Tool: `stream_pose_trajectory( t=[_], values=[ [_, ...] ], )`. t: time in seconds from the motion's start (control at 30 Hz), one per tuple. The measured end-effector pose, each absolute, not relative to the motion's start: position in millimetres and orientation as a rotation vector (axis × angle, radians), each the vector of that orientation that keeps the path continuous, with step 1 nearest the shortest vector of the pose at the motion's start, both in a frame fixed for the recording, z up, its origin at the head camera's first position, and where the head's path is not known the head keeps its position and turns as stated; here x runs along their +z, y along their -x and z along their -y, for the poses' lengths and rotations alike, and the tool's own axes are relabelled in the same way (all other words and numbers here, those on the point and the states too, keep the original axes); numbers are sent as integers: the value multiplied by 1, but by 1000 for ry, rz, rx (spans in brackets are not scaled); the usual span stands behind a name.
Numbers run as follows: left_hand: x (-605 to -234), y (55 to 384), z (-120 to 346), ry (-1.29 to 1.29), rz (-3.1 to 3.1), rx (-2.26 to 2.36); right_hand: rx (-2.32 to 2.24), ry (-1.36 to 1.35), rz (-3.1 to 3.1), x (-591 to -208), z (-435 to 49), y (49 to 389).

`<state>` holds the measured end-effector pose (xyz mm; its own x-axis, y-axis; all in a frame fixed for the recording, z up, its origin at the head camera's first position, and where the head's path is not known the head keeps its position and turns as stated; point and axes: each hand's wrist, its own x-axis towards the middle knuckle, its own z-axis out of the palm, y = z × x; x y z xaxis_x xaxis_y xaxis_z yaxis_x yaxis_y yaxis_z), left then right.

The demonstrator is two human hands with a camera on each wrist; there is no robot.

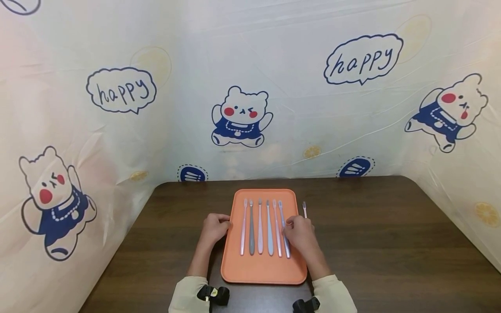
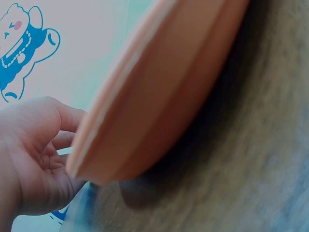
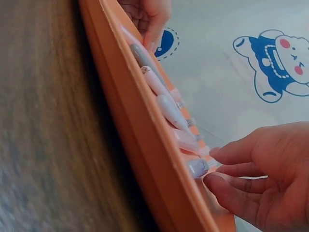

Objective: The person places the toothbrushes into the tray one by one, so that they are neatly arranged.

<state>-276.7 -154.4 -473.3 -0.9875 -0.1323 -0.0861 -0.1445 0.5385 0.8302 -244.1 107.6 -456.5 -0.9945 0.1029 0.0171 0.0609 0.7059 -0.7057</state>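
Note:
An orange tray [image 1: 264,269] lies on the dark table, with several toothbrushes side by side in it, heads toward the far end. They include a grey toothbrush [image 1: 252,230], a light blue toothbrush [image 1: 269,234] and pink ones. My left hand [image 1: 214,227] grips the tray's left rim, fingers bent against the edge. My right hand [image 1: 301,232] is over the tray's right side, thumb and fingertips around the purple toothbrush [image 3: 198,167], the rightmost in the row. Past the right rim, another toothbrush [image 1: 304,208] shows its head; my right hand hides its lower part.
Brown wooden tabletop [image 1: 372,234] extends on both sides of the tray. A pale curtain [image 1: 293,121] printed with bears and "happy" bubbles hangs behind the table and along both sides. Black wrist cameras sit on both sleeves.

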Motion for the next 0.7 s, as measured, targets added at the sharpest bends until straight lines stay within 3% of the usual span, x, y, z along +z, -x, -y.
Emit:
stream_pose_trajectory(
  t=[0.7],
  values=[
    [-475,277,155,225,-2759,1496,1109,297,2817,-455,-139,246]
  ],
)
